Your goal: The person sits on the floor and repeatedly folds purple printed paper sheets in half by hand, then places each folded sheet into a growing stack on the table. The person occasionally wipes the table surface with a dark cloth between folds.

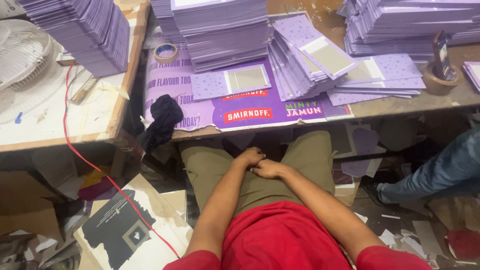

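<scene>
My left hand [248, 157] and my right hand [267, 170] rest together in my lap, fingers curled and touching, with nothing in them. They lie on my olive trousers, below the front edge of the work table [400, 102]. On the table ahead lie purple card sheets with pale windows: one flat sheet [231, 82], a fanned pile [305, 55] and tall stacks [220, 27] behind.
A tape roll [166, 52] and a black cloth [162, 122] sit at the table's left end. A second table [60, 127] at left bears a purple stack, a fan and a red cable. Another person's jeans leg [435, 172] is at right. Card scraps litter the floor.
</scene>
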